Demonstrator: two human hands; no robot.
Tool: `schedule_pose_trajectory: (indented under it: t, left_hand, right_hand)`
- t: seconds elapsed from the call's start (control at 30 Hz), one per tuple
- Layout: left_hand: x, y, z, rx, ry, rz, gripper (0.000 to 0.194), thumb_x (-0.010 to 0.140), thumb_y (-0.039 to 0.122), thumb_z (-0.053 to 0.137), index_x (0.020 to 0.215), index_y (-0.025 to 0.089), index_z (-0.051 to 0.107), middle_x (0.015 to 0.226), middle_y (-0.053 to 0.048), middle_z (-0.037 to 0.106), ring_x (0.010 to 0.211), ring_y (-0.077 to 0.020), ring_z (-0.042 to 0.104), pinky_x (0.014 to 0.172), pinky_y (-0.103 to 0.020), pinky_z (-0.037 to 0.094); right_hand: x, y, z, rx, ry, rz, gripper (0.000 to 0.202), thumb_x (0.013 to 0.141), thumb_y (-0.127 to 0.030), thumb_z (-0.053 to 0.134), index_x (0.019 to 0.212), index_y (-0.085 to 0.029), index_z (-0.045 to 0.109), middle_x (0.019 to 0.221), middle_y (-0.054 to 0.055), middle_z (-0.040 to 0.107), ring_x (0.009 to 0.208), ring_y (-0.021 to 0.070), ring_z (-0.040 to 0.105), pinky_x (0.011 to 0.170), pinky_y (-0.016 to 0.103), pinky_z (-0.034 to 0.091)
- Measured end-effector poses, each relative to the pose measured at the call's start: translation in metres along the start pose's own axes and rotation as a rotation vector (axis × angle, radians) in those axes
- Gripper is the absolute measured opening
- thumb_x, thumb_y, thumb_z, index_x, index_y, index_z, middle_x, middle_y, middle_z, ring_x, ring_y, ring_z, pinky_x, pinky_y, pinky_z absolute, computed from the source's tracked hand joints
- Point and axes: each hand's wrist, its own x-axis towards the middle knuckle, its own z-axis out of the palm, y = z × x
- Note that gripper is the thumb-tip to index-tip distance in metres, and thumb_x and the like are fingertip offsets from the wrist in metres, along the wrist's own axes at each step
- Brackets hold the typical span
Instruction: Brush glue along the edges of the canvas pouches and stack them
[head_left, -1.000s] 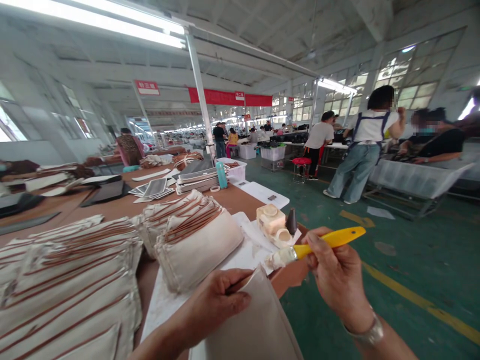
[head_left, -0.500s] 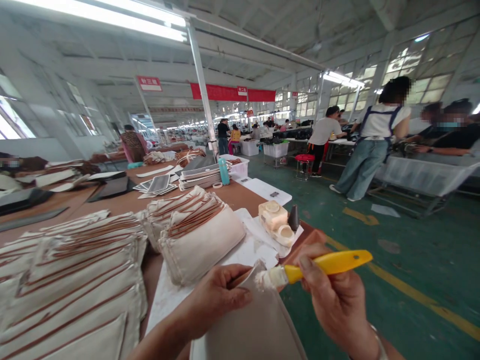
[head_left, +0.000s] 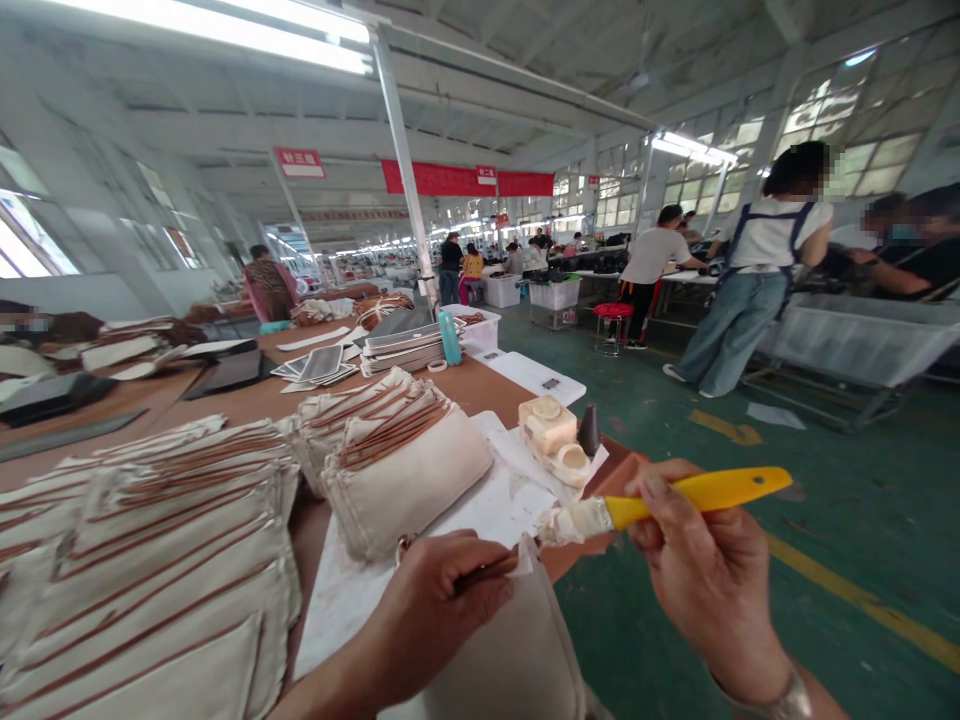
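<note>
My left hand [head_left: 454,590] is closed on the upper edge of a pale beige leather pouch [head_left: 517,645], pinching it between thumb and fingers. A corner of the pouch sticks up just right of my fingertips. In my right hand [head_left: 709,570] is a brush [head_left: 697,497] with a yellow handle, gripped between thumb and fingers. Its bristles, caked with whitish stuff, point left and are at the pouch's raised corner; whether they touch it I cannot tell. Beyond the brush stand a crusted cream-coloured bottle [head_left: 547,425] and a small round cup or cap [head_left: 571,465].
Stacks of similar beige pouches [head_left: 180,560] with brown edges cover the left of the brown table [head_left: 495,390]. A white board [head_left: 337,610] lies under the nearest stack. A dark cone [head_left: 589,430] stands beside the bottle. Several people work farther off; a green floor [head_left: 660,400] lies to the right.
My right hand has moved right and slightly up with the brush, drawing the bristles from the pouch's face to its corner. My left hand has shifted slightly, and the pouch is turned a little.
</note>
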Motion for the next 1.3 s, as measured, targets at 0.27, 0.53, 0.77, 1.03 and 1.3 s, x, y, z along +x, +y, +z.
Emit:
schedule_pose_trajectory:
  t: [0.27, 0.53, 0.77, 1.03, 1.3]
  left_hand:
    - [-0.005, 0.008, -0.001, 0.099, -0.029, 0.065, 0.028, 0.094, 0.026, 0.057, 0.067, 0.017, 0.057, 0.067, 0.004, 0.053, 0.067, -0.0091, 0.050, 0.062, -0.021, 0.030]
    - [-0.009, 0.007, 0.001, 0.165, 0.003, 0.073, 0.020, 0.091, 0.019, 0.060, 0.072, 0.018, 0.060, 0.069, 0.005, 0.056, 0.068, -0.0077, 0.052, 0.063, -0.020, 0.031]
    - [-0.022, -0.001, -0.004, 0.457, 0.101, 0.375, 0.016, 0.096, 0.017, 0.054, 0.084, 0.020, 0.063, 0.073, 0.002, 0.059, 0.065, -0.0112, 0.053, 0.057, -0.026, 0.030]
    - [-0.036, 0.025, -0.016, 0.910, 0.184, 0.780, 0.029, 0.100, 0.016, 0.039, 0.078, 0.018, 0.056, 0.064, 0.001, 0.052, 0.055, -0.0165, 0.040, 0.054, -0.036, 0.020]
    - [-0.037, 0.011, -0.017, 0.942, 0.242, 0.790, 0.020, 0.098, 0.018, 0.046, 0.081, 0.016, 0.057, 0.067, 0.000, 0.051, 0.059, -0.0170, 0.038, 0.055, -0.036, 0.020]
  right_hand:
    - [-0.012, 0.003, 0.008, -0.194, -0.144, -0.193, 0.011, 0.099, -0.020, 0.057, 0.091, -0.020, 0.064, 0.078, 0.000, 0.057, 0.059, 0.0111, 0.047, 0.052, 0.022, 0.039]
    - [-0.026, -0.005, 0.005, -0.198, -0.218, -0.215, 0.011, 0.099, -0.016, 0.056, 0.092, -0.021, 0.063, 0.082, 0.001, 0.057, 0.062, 0.0118, 0.050, 0.056, 0.023, 0.043]
    - [-0.008, -0.007, -0.008, -0.015, -0.034, -0.057, 0.015, 0.097, -0.024, 0.064, 0.083, -0.018, 0.065, 0.086, 0.004, 0.060, 0.058, 0.0112, 0.048, 0.049, 0.022, 0.040]
    - [-0.006, -0.025, 0.001, 0.119, -0.117, 0.069, 0.017, 0.099, -0.025, 0.060, 0.085, -0.018, 0.065, 0.084, 0.003, 0.054, 0.057, 0.0097, 0.043, 0.046, 0.020, 0.036]
    - [-0.027, -0.034, -0.013, -0.150, -0.663, -0.088, 0.015, 0.102, -0.015, 0.048, 0.093, -0.022, 0.057, 0.079, 0.001, 0.050, 0.072, 0.0155, 0.049, 0.071, 0.028, 0.045]
